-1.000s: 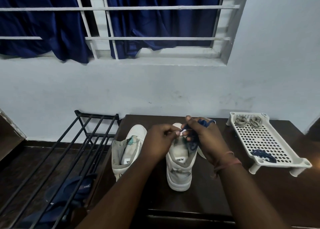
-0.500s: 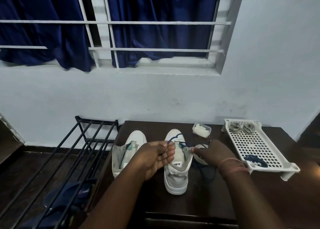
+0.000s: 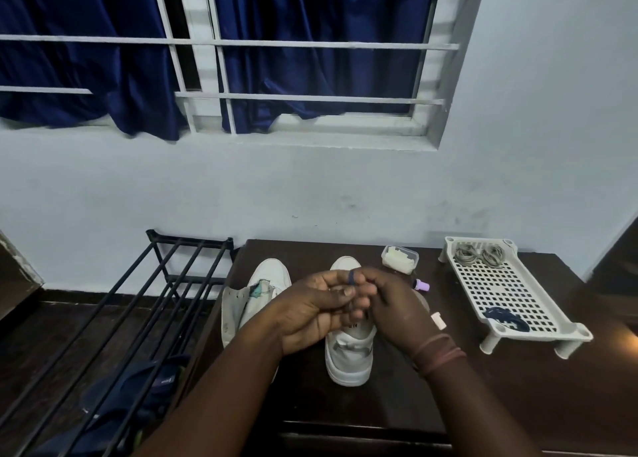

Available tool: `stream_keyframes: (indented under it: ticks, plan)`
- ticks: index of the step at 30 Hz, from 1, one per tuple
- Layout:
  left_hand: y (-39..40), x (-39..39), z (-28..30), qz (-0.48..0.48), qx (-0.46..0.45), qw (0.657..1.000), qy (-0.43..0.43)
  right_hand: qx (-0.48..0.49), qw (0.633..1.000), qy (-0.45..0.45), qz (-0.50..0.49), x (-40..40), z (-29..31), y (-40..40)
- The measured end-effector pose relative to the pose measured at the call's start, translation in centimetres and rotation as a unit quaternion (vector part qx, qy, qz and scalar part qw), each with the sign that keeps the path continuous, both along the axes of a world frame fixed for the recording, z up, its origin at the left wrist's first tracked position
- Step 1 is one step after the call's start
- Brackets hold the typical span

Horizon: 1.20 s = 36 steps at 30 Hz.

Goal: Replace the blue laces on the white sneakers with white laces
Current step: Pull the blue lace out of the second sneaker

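Two white sneakers stand toes-away on the dark table (image 3: 448, 387). The left sneaker (image 3: 267, 280) has no lace and its tongue is open. Over the right sneaker (image 3: 350, 356) my left hand (image 3: 310, 311) and my right hand (image 3: 393, 304) meet, fingers together. A blue lace (image 3: 351, 277) is looped around a fingertip between them; the rest of it is hidden by the hands. On the white perforated tray (image 3: 507, 291) lie two coiled white laces (image 3: 480, 253) at the far end and a bundled blue lace (image 3: 505, 318) at the near end.
A small clear box (image 3: 399, 257) and a small purple-capped bottle (image 3: 422, 285) sit behind my right hand. A black metal shoe rack (image 3: 138, 311) stands left of the table, with dark blue sandals (image 3: 138, 387) under its bars. The wall and barred window are behind.
My hands, apart on either side of the right sneaker's tongue half a second ago, have come together above it. The blue lace has come up with them and loops a fingertip.
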<state>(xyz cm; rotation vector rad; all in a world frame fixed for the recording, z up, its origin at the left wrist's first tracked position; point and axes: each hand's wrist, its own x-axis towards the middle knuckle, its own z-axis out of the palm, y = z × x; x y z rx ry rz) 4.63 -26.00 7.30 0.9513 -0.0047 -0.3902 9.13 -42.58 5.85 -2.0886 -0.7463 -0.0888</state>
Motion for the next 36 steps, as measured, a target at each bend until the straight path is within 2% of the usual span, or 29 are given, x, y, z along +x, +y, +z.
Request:
stream_keyframes:
  ticks: [3,6,9,11,14,16,17,18,22,25,27,30,33,35,36]
  plan:
    - [-0.6,0.9,0.2,0.119,-0.131,0.984,-0.006,-0.065,0.997,-0.047,-0.01,-0.1,-1.2,0.8]
    - [-0.9,1.9,-0.3,0.21,-0.135,0.968,-0.033,-0.089,0.994,-0.064,-0.001,-0.8,-1.9,1.5]
    - [-1.0,2.3,-1.6,0.288,-0.002,0.956,-0.055,-0.108,0.991,-0.08,0.002,-1.0,-2.0,1.6]
    - [-0.7,2.5,-2.0,0.304,0.108,0.943,-0.078,-0.105,0.99,-0.094,-0.007,-0.8,-1.8,1.1]
    - [-0.3,2.6,-1.9,0.256,0.272,0.92,-0.124,-0.092,0.988,-0.123,-0.01,-0.2,-0.6,0.3]
    - [-0.3,2.5,-2.0,0.193,0.404,0.876,-0.18,-0.083,0.986,-0.144,-0.002,0.4,0.1,-0.2]
    - [-0.4,2.5,-2.1,0.162,0.443,0.859,-0.198,-0.075,0.986,-0.151,-0.011,0.8,0.3,-0.4]
    - [-0.6,2.5,-2.2,0.144,0.441,0.863,-0.198,-0.063,0.985,-0.156,-0.027,1.2,0.4,-0.5]
    - [-1.0,2.3,-1.8,0.095,0.28,0.948,-0.115,-0.007,0.983,-0.158,-0.096,2.1,0.3,-0.7]
    - [-0.3,2.1,-1.4,0.029,0.194,0.978,-0.076,0.045,0.987,-0.119,-0.103,2.4,0.1,-0.7]
    - [0.1,2.0,-1.5,0.013,0.122,0.991,-0.055,0.076,0.989,-0.059,-0.108,2.5,-0.2,-0.7]
    - [0.4,2.1,-1.3,0.029,-0.017,0.999,-0.027,0.059,0.993,0.005,-0.098,2.4,-0.8,-0.3]
    - [0.8,2.6,-1.1,0.1,-0.122,0.987,-0.009,-0.027,0.999,-0.01,-0.026,1.9,-1.7,0.6]
    - [1.0,3.0,-1.3,0.175,-0.12,0.977,-0.002,-0.092,0.995,-0.032,0.016,1.5,-2.0,1.3]
    - [1.0,3.1,-1.5,0.214,-0.075,0.974,-0.002,-0.12,0.991,-0.046,0.03,1.3,-2.1,1.5]
